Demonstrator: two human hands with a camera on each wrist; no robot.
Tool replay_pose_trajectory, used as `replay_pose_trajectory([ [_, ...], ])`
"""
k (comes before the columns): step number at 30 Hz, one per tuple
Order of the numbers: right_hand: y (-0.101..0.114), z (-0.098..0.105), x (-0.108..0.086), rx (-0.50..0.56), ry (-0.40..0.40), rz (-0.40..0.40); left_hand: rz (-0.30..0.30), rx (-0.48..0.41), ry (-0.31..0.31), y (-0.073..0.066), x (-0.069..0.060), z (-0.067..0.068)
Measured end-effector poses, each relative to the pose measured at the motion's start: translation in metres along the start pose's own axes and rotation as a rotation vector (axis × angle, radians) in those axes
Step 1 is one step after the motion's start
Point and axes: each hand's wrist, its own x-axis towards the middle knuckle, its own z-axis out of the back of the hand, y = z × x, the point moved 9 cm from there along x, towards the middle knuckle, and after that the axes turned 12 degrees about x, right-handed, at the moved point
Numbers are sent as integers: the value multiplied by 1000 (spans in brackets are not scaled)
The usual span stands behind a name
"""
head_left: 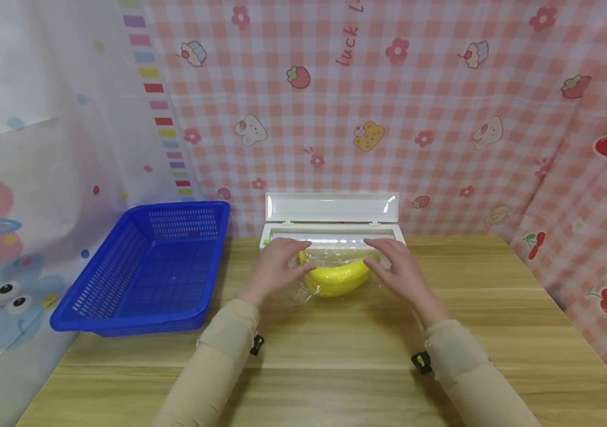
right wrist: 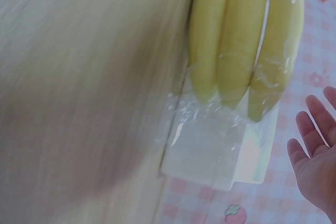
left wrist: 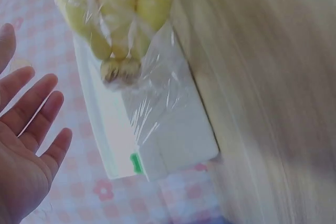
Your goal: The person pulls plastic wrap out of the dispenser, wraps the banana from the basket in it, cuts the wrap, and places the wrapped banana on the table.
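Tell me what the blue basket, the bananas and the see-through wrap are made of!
Blue basket: probably hard plastic, smooth and slightly shiny, with neat rows of holes. Bananas: smooth, glossy yellow; real fruit or plastic, I can't tell. See-through wrap: looks like thin, shiny plastic film, because it crinkles and glints.

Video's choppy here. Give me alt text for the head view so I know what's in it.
A person's left hand and right hand flank yellow bananas under clear film, in front of a white box with its lid raised. A blue basket stands left on the wooden table; pink checked cloth hangs behind.
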Motion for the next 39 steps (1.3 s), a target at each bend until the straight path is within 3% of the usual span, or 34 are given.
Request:
replay_pose_trajectory([
  [6, 14, -2, 7, 32, -37, 42, 36, -57, -95, 18, 4, 10],
  [12, 22, -9, 11, 85, -54, 37, 209, -200, -64, 43, 2, 8],
  [15, 25, -10, 11, 107, -72, 54, 264, -222, -75, 53, 0, 8],
  [20, 27, -13, 12, 138, -106, 94, 293, -135, -113, 66, -1, 8],
  [27, 31, -22, 13, 176, -112, 70, 348, 37, -45, 81, -5, 0],
  [39, 33, -44, 12, 161, -58, 12, 424, 77, 39, 105, -26, -25],
])
